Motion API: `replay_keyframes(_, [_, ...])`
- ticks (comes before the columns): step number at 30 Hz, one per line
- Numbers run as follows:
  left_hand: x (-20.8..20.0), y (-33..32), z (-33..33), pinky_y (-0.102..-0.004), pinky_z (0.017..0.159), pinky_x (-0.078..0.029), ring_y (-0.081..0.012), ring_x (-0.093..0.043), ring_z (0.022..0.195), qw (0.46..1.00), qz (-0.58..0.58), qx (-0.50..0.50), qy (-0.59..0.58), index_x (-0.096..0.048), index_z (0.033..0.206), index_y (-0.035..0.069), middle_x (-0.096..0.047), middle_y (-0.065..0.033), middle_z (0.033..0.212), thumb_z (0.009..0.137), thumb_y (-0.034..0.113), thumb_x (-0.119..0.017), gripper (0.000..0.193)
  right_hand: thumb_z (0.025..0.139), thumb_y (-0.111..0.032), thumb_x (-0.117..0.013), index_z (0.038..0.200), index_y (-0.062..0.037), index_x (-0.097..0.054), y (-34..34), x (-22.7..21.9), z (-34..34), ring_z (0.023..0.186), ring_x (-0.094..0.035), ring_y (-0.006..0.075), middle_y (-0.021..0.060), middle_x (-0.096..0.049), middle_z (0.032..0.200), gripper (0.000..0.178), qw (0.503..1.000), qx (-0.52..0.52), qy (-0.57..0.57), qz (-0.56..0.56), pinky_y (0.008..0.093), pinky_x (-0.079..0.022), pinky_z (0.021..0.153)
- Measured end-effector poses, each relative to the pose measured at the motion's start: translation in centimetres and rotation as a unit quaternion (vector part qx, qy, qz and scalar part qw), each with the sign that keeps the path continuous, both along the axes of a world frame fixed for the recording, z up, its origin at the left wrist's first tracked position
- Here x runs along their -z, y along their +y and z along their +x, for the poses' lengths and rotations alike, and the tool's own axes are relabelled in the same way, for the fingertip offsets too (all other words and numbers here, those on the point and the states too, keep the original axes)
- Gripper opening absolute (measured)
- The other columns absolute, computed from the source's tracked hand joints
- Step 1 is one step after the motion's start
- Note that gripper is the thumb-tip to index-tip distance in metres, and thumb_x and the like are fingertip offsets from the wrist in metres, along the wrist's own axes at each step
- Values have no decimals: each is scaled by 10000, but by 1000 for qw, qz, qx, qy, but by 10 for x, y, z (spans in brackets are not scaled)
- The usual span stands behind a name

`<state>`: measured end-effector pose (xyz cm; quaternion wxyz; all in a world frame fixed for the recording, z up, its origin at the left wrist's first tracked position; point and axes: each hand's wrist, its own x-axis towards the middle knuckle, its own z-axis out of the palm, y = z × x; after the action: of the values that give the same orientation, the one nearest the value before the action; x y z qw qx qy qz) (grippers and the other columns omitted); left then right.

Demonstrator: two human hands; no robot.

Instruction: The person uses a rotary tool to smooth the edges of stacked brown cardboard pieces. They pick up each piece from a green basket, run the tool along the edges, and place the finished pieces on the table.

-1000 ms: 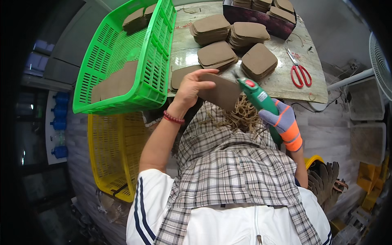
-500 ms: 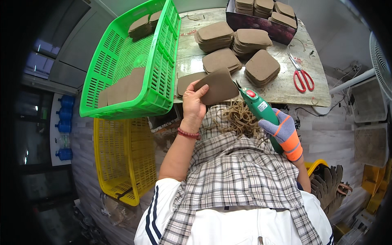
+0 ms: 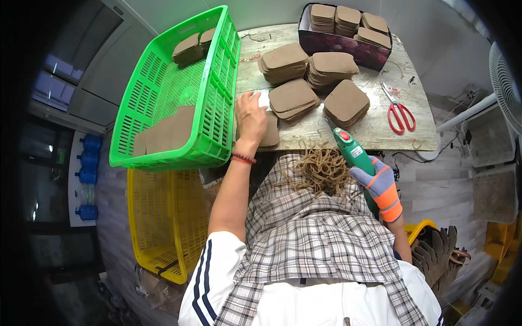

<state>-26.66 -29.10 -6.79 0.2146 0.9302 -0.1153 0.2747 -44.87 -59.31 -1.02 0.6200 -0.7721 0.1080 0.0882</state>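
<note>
My left hand (image 3: 251, 118), bare, is at the table's left front with bent fingers closed at a white flat piece (image 3: 263, 101); most of that piece is hidden. Beneath and beside the hand lies a brown rounded pad (image 3: 270, 133). Gloved in grey and orange, my right hand (image 3: 376, 182) grips green electric scissors (image 3: 350, 149), whose tip points at the table's front edge. Just beyond that tip sits a stack of brown pads (image 3: 347, 102). Another stack (image 3: 294, 99) stands between the two hands. Curly brown trimmings (image 3: 324, 169) lie heaped on my checked apron.
A green crate (image 3: 209, 117) with brown pads stands at the left, above a yellow crate (image 3: 179, 239). Two more pad stacks (image 3: 284, 61) and a dark box (image 3: 345, 48) of pads are farther back. Red-handled scissors (image 3: 401, 116) lie at the right, near a fan (image 3: 505, 81).
My left hand has moved left and away from the scissors; the brown pad it held up is no longer raised. The electric scissors have dropped slightly and shifted right. The view has tilted a little.
</note>
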Motion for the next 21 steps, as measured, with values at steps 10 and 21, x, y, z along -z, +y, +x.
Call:
replay_keyframes(10, [-4, -32, 53, -411, 893, -370, -310, -457, 1047, 993, -19, 35, 114, -548, 915, 60, -555, -91, 978, 553, 213, -830, 484, 748, -253, -767, 1072, 31, -595, -4, 6, 1, 633, -569, 63, 37, -642, 760, 464, 1000, 13, -3, 9, 215, -466, 565])
replay_keyframes(21, [-43, -84, -30, -384, 886, -490, -226, -579, 996, 537, -796, 196, 200, -462, 1125, 53, -588, -92, 1098, 822, -60, -609, 355, 762, -233, -749, 1028, 18, -600, 1, 2, 2, 548, -536, 51, 12, -612, 682, 395, 998, 34, -48, 0, 205, -434, 505])
